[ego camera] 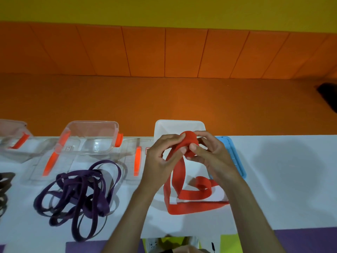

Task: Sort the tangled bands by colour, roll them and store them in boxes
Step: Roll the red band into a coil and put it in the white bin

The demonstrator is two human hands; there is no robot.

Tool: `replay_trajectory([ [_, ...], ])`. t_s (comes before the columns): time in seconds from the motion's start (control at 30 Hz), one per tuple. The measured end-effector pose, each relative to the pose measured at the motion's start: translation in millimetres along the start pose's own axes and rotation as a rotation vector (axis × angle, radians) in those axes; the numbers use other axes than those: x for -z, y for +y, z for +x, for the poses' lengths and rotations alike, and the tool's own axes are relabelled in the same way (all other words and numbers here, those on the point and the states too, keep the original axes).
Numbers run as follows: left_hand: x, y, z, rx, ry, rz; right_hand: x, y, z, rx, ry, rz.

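Gripping red band [188,145] — half rolled, tail loose — left hand [160,157], right hand [209,154].

Bright even light, soft shadows on the white table [291,179], slight overall blur, wide-angle bowing at edges.

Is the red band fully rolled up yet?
Partly: red band rolled between left hand and right hand, long tail loose on table.
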State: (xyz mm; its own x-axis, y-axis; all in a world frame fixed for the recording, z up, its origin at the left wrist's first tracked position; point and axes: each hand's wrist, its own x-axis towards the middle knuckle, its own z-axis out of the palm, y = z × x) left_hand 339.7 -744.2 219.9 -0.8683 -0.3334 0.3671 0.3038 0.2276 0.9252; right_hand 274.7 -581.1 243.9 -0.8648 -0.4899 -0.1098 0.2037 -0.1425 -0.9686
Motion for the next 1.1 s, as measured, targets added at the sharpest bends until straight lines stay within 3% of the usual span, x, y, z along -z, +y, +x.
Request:
replay_trajectory([
  [0.13, 3, -3, -1, -0.001, -0.013, -0.021, -11, 4, -2, -0.043, -0.024, 0.216],
  [0.23, 4, -3, -5, 0.055, 0.145, -0.208, -23, 5, -5, -0.11, -0.107, 0.391],
  [0.33, 6, -5, -9, 0.082, 0.324, -0.253, -28, 5, -2, -0.118, -0.068, 0.149],
  [0.53, 16, -7, -1, 0.04, 0.123, -0.224, -24, -1, 4, -0.022, 0.047, 0.018],
  [0.73, 20, -3, 1, 0.122, 0.108, -0.276, -22, 1, 4, 0.013, -0.001, 0.196],
  [0.83, 21, 0, 7, 0.135, 0.202, -0.345, -21, 4, 3, -0.06, -0.091, 0.311],
  [1.0, 21, 1, 10, 0.039, 0.16, -0.249, -11, -11, 4, -0.01, -0.007, -0.045],
  [1.1, 14, 1, 10, 0.05, 0.162, -0.245, -12, -16, 5, 0.041, 0.068, -0.048],
])
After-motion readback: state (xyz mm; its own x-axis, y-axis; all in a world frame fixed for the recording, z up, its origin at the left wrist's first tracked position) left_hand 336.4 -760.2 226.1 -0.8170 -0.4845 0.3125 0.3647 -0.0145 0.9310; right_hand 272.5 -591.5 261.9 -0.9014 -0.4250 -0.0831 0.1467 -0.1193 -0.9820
